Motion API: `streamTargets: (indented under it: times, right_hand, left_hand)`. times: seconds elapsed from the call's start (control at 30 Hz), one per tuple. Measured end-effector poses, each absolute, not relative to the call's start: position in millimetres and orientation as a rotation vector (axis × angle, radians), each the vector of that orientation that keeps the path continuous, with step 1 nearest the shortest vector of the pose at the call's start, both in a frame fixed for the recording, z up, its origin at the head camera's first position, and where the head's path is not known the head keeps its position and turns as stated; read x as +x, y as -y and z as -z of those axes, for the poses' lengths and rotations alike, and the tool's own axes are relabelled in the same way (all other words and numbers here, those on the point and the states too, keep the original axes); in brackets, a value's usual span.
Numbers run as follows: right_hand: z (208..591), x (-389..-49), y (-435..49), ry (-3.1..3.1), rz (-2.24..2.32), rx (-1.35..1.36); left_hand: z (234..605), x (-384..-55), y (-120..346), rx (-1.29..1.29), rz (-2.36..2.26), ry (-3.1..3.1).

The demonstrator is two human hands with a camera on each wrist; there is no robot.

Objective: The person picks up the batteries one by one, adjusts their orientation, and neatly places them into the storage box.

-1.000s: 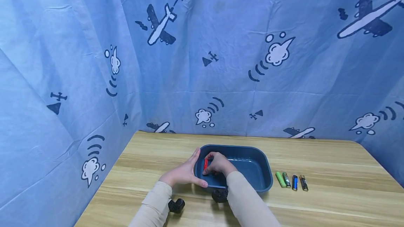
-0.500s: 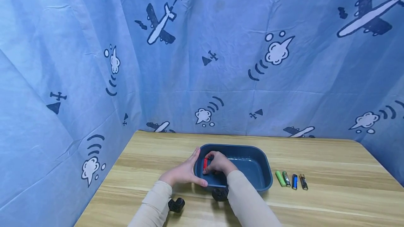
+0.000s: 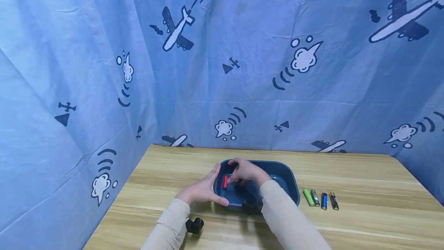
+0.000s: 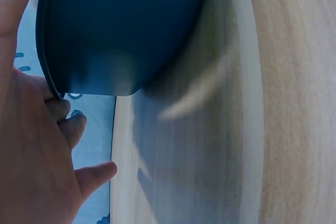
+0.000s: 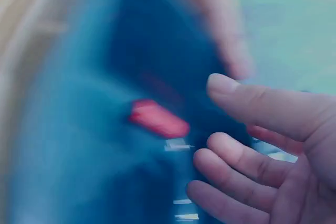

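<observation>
A dark blue rectangular basin (image 3: pixel 285 182) sits on the wooden table. Inside, near its left end, a red battery (image 3: pixel 225 182) lies on the floor of the basin. My right hand (image 3: pixel 247 171) is over the basin just right of this battery; in the right wrist view its spread fingers are apart from the blurred red battery (image 5: pixel 160 120), with nothing held. My left hand (image 3: pixel 202 191) spans the basin's left end, fingers and thumb extended, thumb along the near rim and fingers at the far corner. The left wrist view shows this hand (image 4: pixel 39 156) against the basin's outer wall (image 4: pixel 115 30).
Right of the basin, a row stands on the table: a light green battery (image 3: pixel 308 197), a green-and-black battery (image 3: pixel 315 198), a blue battery (image 3: pixel 324 201) and a black-and-copper battery (image 3: pixel 334 201). A blue curtain with airplanes (image 3: pixel 260 68) hangs behind. A black wrist device (image 3: pixel 194 225) is under the left forearm.
My right hand has let go of the red battery and moved up and right, its fingers spreading. The red battery stays in the basin; the left hand keeps its place.
</observation>
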State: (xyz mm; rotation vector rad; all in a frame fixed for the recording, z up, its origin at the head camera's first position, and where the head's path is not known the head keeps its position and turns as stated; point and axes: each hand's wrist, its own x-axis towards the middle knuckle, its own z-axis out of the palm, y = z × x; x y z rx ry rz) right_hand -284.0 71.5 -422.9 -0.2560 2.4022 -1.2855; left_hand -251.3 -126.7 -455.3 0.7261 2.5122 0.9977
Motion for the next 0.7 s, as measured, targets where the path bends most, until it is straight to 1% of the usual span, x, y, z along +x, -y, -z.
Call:
streamTargets:
  times: [0.1, 0.2, 0.33, 0.5, 0.7]
  right_hand:
    - [392.4, -288.0, -94.4, -2.473, 1.351, -0.298]
    - [363.4, -289.6, -129.0, -2.541, 1.391, -0.343]
    - [343.7, -285.8, -186.7, -2.636, 1.333, -0.365]
    - [351.0, -271.2, -252.7, -2.702, 1.181, -0.262]
    - [377.1, -247.8, -304.3, -2.678, 1.056, -0.162]
  left_hand:
    - [456.1, -251.5, 124.9, 0.705, -0.994, -2.517]
    - [456.0, -251.5, 125.0, 0.707, -1.000, -2.517]
    - [455.7, -251.6, 126.3, 0.719, -1.002, -2.523]
    - [455.7, -250.7, 126.0, 0.706, -0.978, -2.532]
    - [454.6, -248.9, 123.8, 0.688, -0.992, -2.522]
